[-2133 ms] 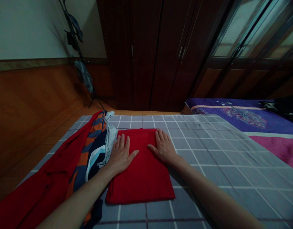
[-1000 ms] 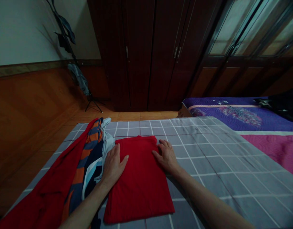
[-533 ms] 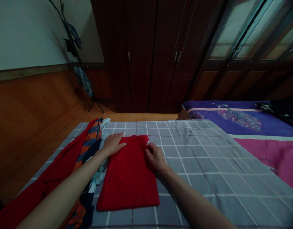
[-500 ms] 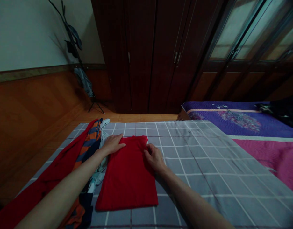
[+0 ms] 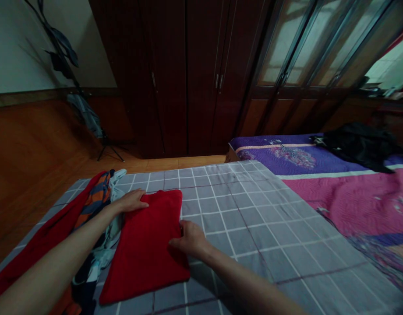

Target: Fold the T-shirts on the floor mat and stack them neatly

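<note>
A folded red garment [image 5: 145, 245] lies on a grey checked sheet [image 5: 254, 218]. My left hand [image 5: 132, 200] rests on the garment's far left corner with fingers curled over the edge. At the garment's right edge, about midway along, my right hand [image 5: 188, 238] has its fingers closed on the cloth. Both forearms reach in from the bottom of the view.
A heap of clothes [image 5: 86, 214], red, striped and pale, lies left of the garment. A purple and pink quilt [image 5: 339, 192] with a black item [image 5: 355, 144] covers the bed to the right. A dark wardrobe [image 5: 175, 74] and a stand [image 5: 90, 118] stand beyond.
My view has swung right. My right hand slid back along the garment's right edge toward me and closed on it. My left hand stays at the far left corner.
</note>
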{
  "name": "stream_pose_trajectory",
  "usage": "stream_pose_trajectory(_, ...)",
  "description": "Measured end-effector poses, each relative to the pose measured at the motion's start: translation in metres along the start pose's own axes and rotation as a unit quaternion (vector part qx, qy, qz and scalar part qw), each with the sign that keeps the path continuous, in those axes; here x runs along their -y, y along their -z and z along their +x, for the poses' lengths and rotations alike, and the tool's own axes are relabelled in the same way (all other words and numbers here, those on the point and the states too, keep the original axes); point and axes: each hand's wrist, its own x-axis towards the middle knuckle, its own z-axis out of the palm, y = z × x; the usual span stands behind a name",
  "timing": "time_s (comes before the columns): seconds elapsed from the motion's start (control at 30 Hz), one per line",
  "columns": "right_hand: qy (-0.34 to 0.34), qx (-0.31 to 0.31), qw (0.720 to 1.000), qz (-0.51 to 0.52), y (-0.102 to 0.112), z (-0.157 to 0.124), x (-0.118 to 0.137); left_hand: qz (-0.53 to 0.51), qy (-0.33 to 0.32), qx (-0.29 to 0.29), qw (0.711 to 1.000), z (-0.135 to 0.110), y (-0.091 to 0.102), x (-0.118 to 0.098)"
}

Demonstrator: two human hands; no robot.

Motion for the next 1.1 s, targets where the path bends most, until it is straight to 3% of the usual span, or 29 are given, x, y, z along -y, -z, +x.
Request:
stream_pose_trajectory(0.13, 0.025, -0.002, 1.000, -0.001, -0.017, -0.018, 0.001, -0.034, -0.007, -0.004, 0.999, -0.006, -0.002, -0.002)
stream_pose_trajectory(0.23, 0.032, -0.019, 0.994, 0.107, -0.022, -0.020, -0.002, -0.055, -0.011, -0.009, 0.998, -0.010, 0.002, -0.002)
stream_pose_trajectory(0.3, 0.019, 0.005, 0.966, 0.258, -0.015, -0.019, -0.002, -0.070, -0.011, -0.013, 0.997, -0.013, 0.010, -0.005)
stream_pose_trajectory(0.4, -0.008, 0.052, 0.885, 0.462, 0.013, -0.022, 0.001, -0.126, -0.001, -0.021, 0.992, -0.020, 0.031, -0.022)
stream_pose_trajectory(0.47, -0.013, 0.045, 0.847, 0.529, 0.044, -0.032, -0.003, -0.185, 0.003, -0.028, 0.982, -0.026, 0.049, -0.046)
stream_pose_trajectory(0.53, -0.015, 0.028, 0.830, 0.557, 0.083, -0.048, -0.015, -0.250, 0.001, -0.037, 0.968, -0.028, 0.066, -0.080)
stream_pose_trajectory(0.63, -0.022, -0.017, 0.832, 0.554, 0.145, -0.080, -0.043, -0.359, -0.023, -0.040, 0.932, -0.021, 0.082, -0.142)
stream_pose_trajectory(0.73, -0.048, -0.070, 0.847, 0.524, 0.196, -0.114, -0.070, -0.472, -0.089, -0.014, 0.877, 0.003, 0.085, -0.202)
stream_pose_trajectory(0.8, -0.073, -0.113, 0.863, 0.488, 0.219, -0.132, -0.087, -0.515, -0.140, 0.005, 0.845, 0.027, 0.080, -0.237)
stream_pose_trajectory(0.87, -0.091, -0.155, 0.880, 0.439, 0.234, -0.143, -0.109, -0.515, -0.177, 0.015, 0.839, 0.055, 0.070, -0.268)
stream_pose_trajectory(1.0, -0.124, -0.210, 0.900, 0.361, 0.244, -0.144, -0.175, -0.454, -0.156, -0.014, 0.877, 0.104, 0.030, -0.319)
stream_pose_trajectory(1.1, -0.187, -0.286, 0.913, 0.224, 0.238, -0.140, -0.233, -0.397, -0.125, -0.061, 0.907, 0.117, -0.006, -0.341)
